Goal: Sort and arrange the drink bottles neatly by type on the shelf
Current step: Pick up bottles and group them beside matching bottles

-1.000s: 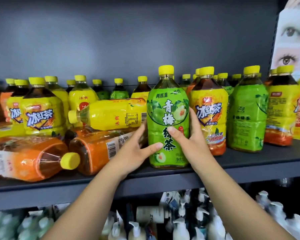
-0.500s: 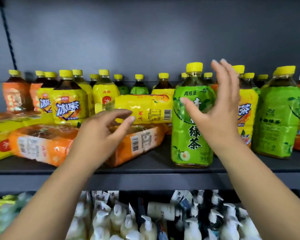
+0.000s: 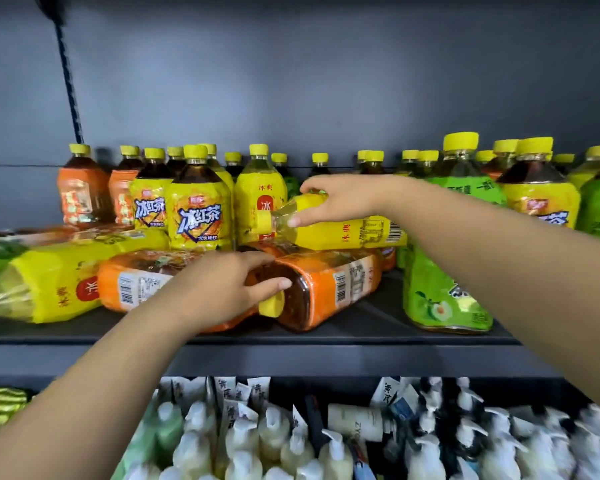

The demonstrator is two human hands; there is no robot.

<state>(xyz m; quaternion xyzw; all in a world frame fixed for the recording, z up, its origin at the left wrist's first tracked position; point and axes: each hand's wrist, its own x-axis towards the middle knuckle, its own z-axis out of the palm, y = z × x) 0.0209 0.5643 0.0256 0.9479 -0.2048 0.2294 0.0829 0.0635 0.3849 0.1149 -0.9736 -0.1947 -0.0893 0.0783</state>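
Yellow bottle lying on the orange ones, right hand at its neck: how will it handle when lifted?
Likely heavy for its size: the yellow bottle looks full, so gripped near the neck by the right hand, its base may droop. Lying sideways atop an orange bottle, it could roll if released. Glossy label may slip.

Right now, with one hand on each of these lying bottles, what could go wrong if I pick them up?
1. Your right hand grips the yellow bottle near its cap end only; the heavy end may sag and slip.
2. It lies atop the second orange bottle; tugging the orange bottle under your left hand could roll both toward the shelf edge.
3. Your right forearm crosses before the upright green bottle and might knock it.
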